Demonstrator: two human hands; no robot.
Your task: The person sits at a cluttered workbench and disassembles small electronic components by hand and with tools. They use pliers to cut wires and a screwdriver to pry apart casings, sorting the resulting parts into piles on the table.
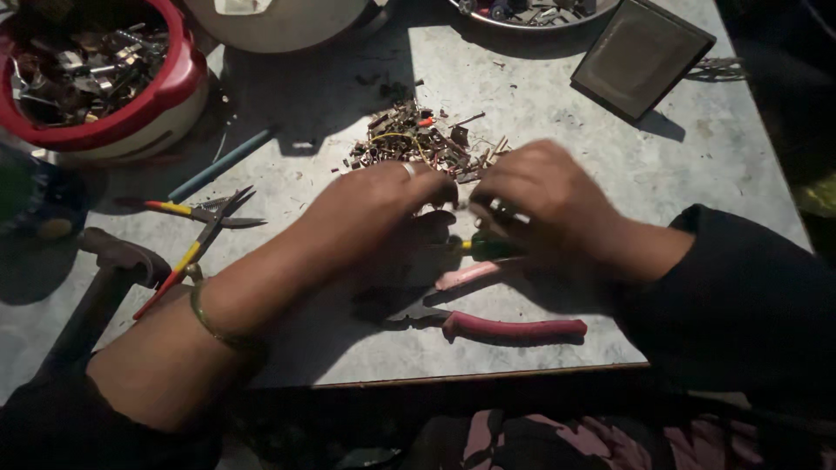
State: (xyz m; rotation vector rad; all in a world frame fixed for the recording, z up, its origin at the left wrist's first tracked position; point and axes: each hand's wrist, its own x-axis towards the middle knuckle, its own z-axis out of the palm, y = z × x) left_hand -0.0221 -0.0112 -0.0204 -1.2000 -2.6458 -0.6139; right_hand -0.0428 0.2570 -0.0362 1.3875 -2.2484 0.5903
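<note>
My left hand (379,209) and my right hand (544,202) meet over the middle of the grey table (697,148), fingers curled toward each other. Between the fingertips I pinch something small; what it is stays hidden by the fingers. A green-handled tool (488,247) sticks out under my right hand. Just beyond the hands lies a pile of small metal scraps and wire bits (414,139). Pink-handled pliers (509,326) lie on the table below my hands.
A red bowl (165,83) full of metal parts stands at the far left. Yellow-and-red-handled cutters (196,235) and a blue rod (222,163) lie at left. A dark flat square box (640,54) sits at the back right. Two round pans touch the far edge.
</note>
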